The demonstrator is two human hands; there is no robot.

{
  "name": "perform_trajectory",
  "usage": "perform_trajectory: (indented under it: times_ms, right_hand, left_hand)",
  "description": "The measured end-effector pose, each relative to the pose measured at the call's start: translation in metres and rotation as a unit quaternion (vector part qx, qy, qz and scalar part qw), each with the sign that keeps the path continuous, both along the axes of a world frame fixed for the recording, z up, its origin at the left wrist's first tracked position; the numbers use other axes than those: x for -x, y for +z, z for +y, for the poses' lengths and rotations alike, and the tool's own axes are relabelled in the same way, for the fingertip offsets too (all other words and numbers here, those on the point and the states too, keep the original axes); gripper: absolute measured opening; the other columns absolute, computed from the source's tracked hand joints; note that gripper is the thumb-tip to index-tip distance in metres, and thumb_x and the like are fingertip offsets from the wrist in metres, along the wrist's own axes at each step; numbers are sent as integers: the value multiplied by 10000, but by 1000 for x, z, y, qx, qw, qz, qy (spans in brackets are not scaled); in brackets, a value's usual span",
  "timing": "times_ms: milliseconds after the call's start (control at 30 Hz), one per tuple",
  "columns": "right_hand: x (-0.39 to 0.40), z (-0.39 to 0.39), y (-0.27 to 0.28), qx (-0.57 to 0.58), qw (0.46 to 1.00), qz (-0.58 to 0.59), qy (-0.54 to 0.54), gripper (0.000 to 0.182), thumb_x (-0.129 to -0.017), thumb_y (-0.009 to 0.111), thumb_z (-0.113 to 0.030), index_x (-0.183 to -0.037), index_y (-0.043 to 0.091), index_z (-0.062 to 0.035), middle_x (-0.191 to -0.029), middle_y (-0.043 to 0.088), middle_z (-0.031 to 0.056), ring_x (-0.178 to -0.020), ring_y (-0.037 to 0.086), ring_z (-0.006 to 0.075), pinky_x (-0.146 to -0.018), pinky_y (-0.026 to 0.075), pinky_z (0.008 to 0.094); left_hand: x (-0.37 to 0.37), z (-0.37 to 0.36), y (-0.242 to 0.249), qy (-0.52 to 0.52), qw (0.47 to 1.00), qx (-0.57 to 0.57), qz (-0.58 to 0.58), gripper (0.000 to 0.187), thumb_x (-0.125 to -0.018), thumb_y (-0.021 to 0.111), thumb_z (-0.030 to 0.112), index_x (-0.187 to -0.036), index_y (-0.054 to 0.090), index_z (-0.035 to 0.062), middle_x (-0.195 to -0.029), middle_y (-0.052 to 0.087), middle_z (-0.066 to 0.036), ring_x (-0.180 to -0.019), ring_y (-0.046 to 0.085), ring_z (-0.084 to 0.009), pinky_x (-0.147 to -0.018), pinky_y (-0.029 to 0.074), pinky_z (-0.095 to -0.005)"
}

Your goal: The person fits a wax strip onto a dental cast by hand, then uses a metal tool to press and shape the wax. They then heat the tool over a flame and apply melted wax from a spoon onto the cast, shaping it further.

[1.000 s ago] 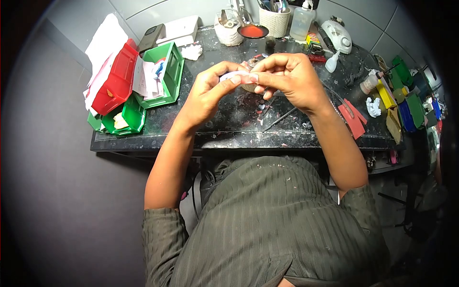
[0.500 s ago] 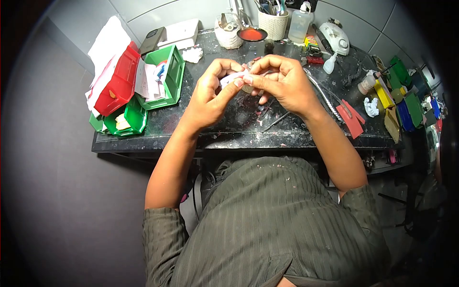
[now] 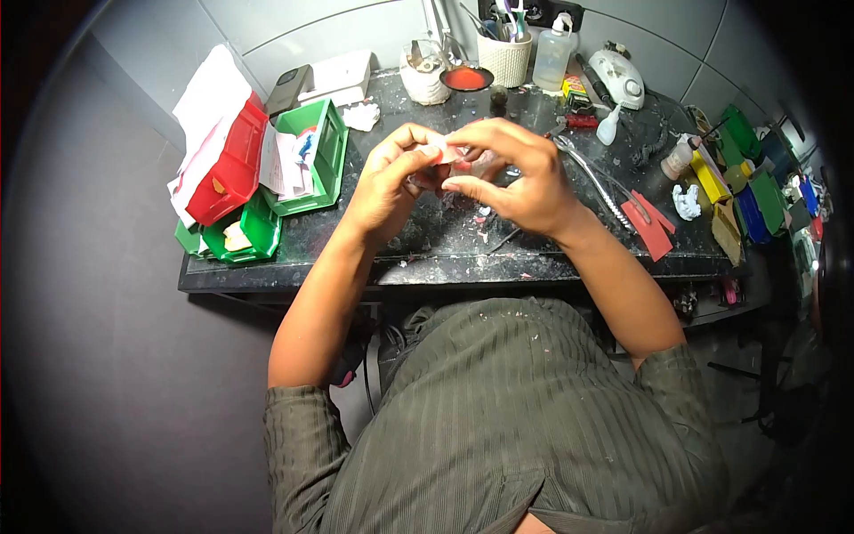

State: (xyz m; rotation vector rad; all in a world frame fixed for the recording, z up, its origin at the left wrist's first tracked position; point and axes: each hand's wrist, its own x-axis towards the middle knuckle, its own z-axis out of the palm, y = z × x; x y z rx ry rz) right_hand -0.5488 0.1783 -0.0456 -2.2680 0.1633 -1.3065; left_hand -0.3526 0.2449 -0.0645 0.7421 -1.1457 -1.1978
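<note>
My left hand [image 3: 390, 178] pinches a small pink piece [image 3: 451, 155] between thumb and fingers, over the middle of the black worktop [image 3: 356, 240]. It looks glossy and reddish, and its lower part is hidden by the fingers. Facing it from the right is my right hand [image 3: 531, 176], thumb and fingers apart, with the forefinger reaching over the piece's right side. Pink scraps lie on the worktop just below both hands. Two flat pink sheets [image 3: 651, 233] rest near the front edge, to the right of my right hand.
Green bins [image 3: 331, 165] and a red bin [image 3: 238, 169] with papers stand at the left. At the back are a jar [image 3: 425, 82], a dish of red material [image 3: 466, 79], a holder of tools [image 3: 505, 62] and a pump bottle [image 3: 553, 58]. A metal-sheathed cord [image 3: 600, 182] runs along the right.
My right thumb and fingers have spread away from the piece that both hands were pinching. The piece is turned, showing a redder side. The view has shifted slightly.
</note>
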Motion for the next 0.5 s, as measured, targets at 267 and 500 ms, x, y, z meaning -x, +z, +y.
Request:
perform_trajectory:
  times_ms: [267,500]
  right_hand:
    - [-5,-4,-9,196,978,0,-72,347,-830,744,-24,-1174,705,-55,-1104,678,143,-916,700,273,-806,586,356]
    - [-10,-1,-11,234,969,-33,-77,277,-810,755,-4,-1079,700,34,-1038,709,164,-935,714,306,-828,593,368]
  left_hand:
    - [1,1,0,-18,998,-47,40,169,-972,597,168,-1069,549,38,-836,626,-70,-694,605,-157,-632,511,-313]
    - [3,2,0,-44,993,-36,100,140,-974,585,151,-1054,556,40,-808,600,-72,-669,581,-165,-613,498,-326]
